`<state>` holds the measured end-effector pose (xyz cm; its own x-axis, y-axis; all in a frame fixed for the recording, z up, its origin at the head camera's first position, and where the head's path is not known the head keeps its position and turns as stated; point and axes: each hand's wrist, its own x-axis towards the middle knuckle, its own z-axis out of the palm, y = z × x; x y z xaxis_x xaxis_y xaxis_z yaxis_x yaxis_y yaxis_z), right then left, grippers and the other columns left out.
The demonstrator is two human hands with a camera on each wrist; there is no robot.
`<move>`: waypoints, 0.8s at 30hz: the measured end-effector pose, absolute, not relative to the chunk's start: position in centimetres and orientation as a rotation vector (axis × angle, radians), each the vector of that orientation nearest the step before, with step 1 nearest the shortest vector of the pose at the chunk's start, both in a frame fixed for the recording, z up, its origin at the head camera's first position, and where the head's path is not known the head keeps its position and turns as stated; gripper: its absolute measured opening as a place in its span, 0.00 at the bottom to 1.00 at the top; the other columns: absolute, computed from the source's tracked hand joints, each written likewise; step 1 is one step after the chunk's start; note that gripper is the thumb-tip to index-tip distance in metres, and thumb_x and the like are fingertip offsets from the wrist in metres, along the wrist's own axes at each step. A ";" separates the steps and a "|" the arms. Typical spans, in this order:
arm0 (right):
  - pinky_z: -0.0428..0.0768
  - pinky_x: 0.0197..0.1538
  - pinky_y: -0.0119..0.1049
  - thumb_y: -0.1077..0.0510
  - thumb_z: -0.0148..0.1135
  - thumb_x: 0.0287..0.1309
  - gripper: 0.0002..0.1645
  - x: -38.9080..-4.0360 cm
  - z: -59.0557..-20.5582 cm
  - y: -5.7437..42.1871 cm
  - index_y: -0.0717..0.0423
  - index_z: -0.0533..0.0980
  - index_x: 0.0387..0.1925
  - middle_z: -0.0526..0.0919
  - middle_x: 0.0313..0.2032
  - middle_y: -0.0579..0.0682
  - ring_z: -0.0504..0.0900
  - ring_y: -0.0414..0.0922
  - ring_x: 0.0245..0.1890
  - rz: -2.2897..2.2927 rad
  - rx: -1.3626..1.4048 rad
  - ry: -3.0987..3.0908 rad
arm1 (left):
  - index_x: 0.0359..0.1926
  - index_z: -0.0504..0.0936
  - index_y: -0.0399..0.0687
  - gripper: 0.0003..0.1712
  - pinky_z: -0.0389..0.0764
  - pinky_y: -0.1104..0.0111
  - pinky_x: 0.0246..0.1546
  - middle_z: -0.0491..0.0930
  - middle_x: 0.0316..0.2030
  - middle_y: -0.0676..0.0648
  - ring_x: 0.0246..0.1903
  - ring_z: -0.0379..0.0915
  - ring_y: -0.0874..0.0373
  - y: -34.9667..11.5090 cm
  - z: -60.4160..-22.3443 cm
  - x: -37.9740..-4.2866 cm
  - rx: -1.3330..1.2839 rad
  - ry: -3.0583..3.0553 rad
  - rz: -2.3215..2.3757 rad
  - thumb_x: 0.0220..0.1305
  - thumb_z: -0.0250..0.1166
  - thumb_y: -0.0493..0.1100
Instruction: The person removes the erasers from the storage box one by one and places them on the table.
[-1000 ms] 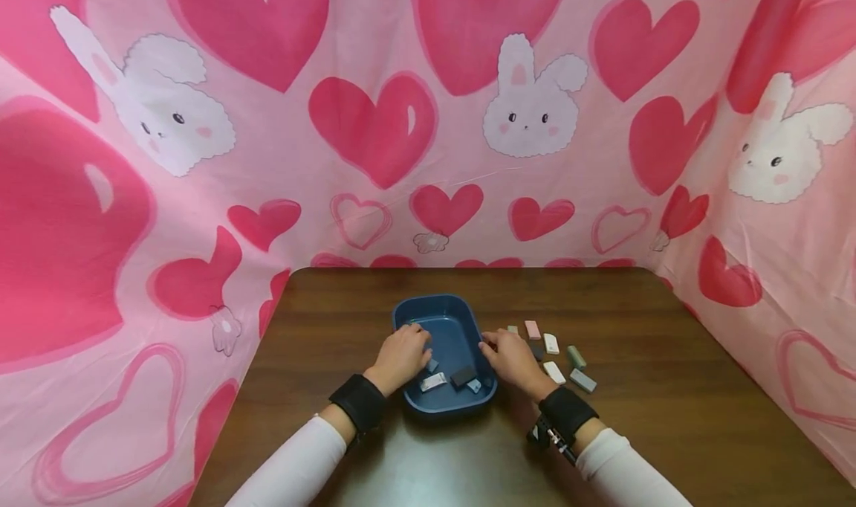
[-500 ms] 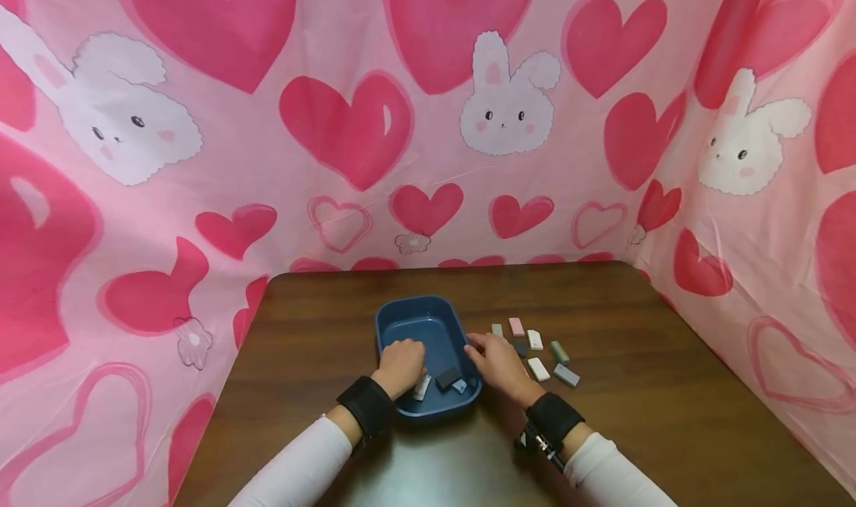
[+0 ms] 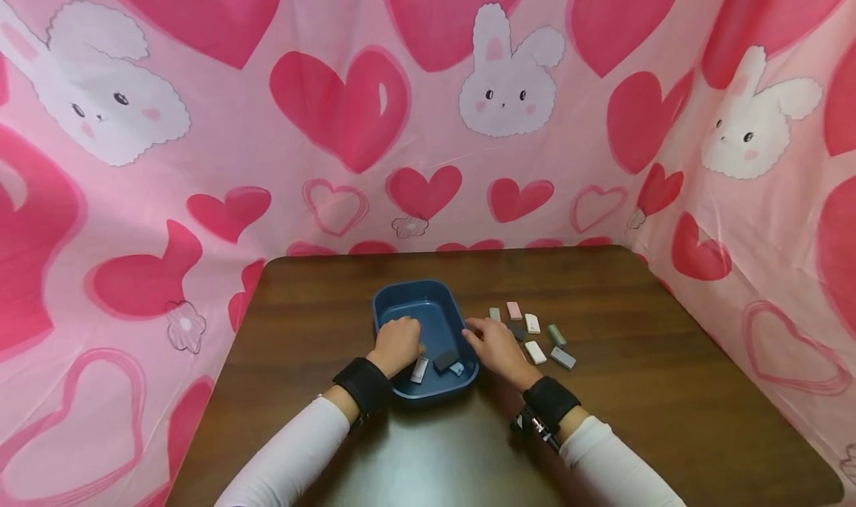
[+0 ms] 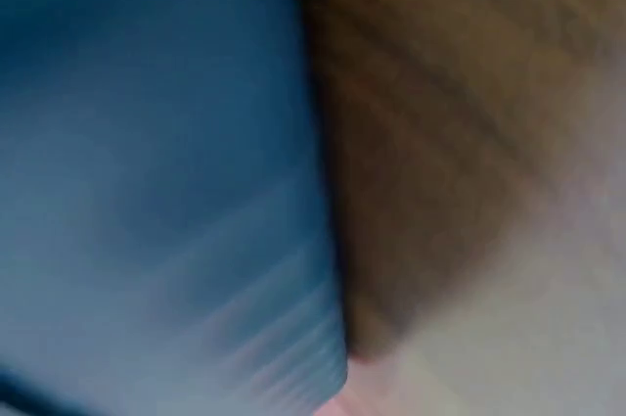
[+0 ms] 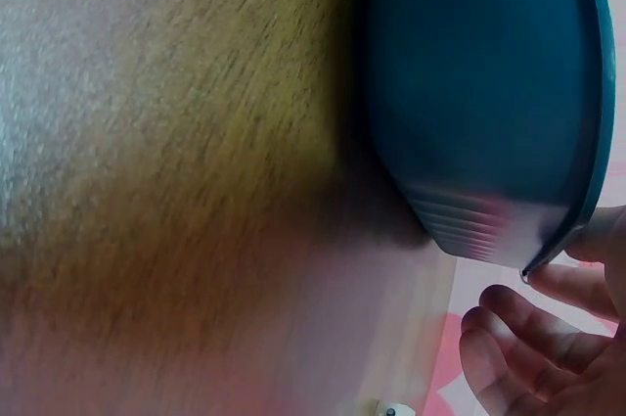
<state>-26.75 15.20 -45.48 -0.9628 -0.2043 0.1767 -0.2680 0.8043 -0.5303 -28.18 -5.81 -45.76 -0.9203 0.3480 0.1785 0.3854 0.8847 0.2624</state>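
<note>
A blue plastic basin [image 3: 438,332] stands on the brown table in front of me. My left hand [image 3: 396,345] reaches over its left rim, knuckles up, fingers bent down inside and hidden; I cannot tell whether they hold anything. Close by in the basin lie a white block [image 3: 419,370], a dark block [image 3: 445,360] and a small light-blue block [image 3: 458,369]. On the right side, my right hand [image 3: 498,349] pinches the rim with thumb and forefinger, as the right wrist view shows; its other fingers [image 5: 548,333] curl outside the wall. The left wrist view shows mostly basin wall [image 4: 166,161].
Right of the basin lie several small blocks: a pink one [image 3: 513,311], white ones [image 3: 535,352], a grey one [image 3: 563,357], a dark one [image 3: 518,333] and a green roll-shaped piece [image 3: 556,335]. Pink heart-and-rabbit cloth [image 3: 428,143] walls the table [image 3: 642,388] behind and beside.
My left hand has turned knuckles up and gone lower into the basin. The white block there has swung from crosswise to lengthwise. My right hand stays at the rim; the head view has shifted.
</note>
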 end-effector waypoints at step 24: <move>0.80 0.39 0.42 0.54 0.63 0.62 0.18 -27.1 -46.0 15.7 0.58 0.81 0.50 0.84 0.36 0.52 0.79 0.44 0.34 0.940 0.349 -2.868 | 0.32 0.86 0.42 0.08 0.79 0.53 0.36 0.78 0.31 0.44 0.33 0.76 0.47 -17.9 -46.7 -28.5 -0.248 -3.019 -0.545 0.52 0.72 0.41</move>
